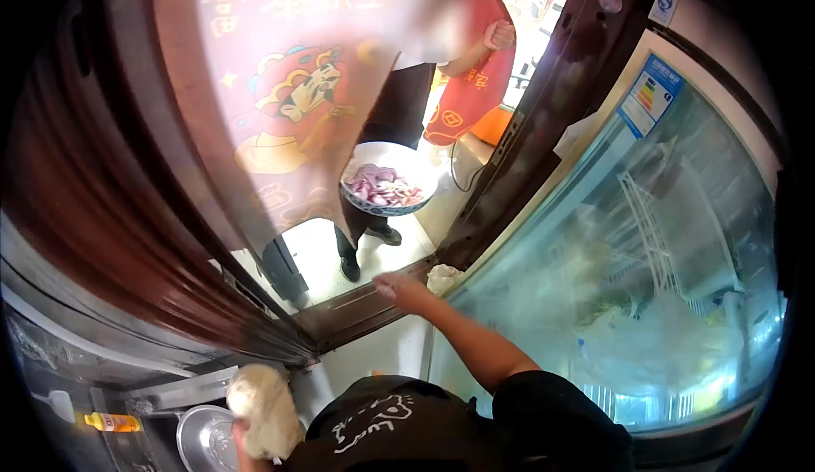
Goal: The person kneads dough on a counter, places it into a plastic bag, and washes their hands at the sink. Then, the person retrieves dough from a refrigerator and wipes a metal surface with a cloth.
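My left hand [241, 436] is at the lower left, its fingers largely hidden against a pale, rounded lump [265, 411] that it holds; whether this is dough or a filled bag I cannot tell. My right hand [396, 289] reaches forward over the doorway sill, slightly blurred, its fingers apart with nothing seen in them. Beyond it, a white bowl with a blue pattern [390, 210] holds cut purple onion [382, 185]. The bowl is in front of another person [407, 103] standing in the doorway.
Red printed curtains [297, 124] hang in the doorway, one side gripped by the person's hand [499, 36]. A glass-door refrigerator [586, 277] lines the right side. At the lower left are a round metal basin [204, 438] and a yellow-orange bottle [113, 422].
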Action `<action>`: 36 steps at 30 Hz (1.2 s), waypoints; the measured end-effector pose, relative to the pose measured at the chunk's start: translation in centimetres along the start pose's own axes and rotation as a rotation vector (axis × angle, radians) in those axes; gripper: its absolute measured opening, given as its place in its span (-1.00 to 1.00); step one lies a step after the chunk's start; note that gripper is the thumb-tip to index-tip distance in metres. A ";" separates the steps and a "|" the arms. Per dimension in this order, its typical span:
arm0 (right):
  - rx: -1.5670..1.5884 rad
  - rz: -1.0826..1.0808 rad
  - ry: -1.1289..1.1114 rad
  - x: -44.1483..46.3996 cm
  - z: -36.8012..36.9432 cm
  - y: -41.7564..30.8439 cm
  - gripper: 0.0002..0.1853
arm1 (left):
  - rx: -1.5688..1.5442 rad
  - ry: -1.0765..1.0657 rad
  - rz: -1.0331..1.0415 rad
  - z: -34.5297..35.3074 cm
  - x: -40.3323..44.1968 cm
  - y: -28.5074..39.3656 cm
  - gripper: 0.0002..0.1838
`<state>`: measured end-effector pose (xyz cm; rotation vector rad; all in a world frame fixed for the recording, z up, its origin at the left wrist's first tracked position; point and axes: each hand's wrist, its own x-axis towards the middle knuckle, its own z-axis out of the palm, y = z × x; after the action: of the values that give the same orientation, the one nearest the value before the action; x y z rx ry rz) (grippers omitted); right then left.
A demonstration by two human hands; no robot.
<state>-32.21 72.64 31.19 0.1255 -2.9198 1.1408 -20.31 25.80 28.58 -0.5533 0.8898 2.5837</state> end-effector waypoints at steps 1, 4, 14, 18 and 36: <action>0.059 -0.002 0.047 0.6 -1.8 -1.1 -0.62 | 0.025 -0.040 -0.025 2.5 0.9 -0.4 -0.35; 0.362 0.064 0.100 2.3 -6.9 -4.7 -0.62 | 0.138 -0.179 -0.052 12.9 3.3 -1.3 -0.22; 0.671 0.018 0.263 8.1 -13.6 -5.2 -0.52 | 0.005 -0.622 -0.298 20.8 16.6 -3.1 -0.15; 0.655 0.009 0.262 10.0 -15.0 -4.2 -0.48 | -0.013 -0.601 -0.374 21.4 22.0 -4.6 -0.18; 0.673 -0.448 -0.190 40.9 -22.8 -4.6 -0.37 | -0.019 -0.486 -0.657 42.4 37.6 -11.9 -0.24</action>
<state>-73.24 81.73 52.45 0.8690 -2.3012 2.0116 -57.86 69.31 35.83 -0.1574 0.4206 1.9851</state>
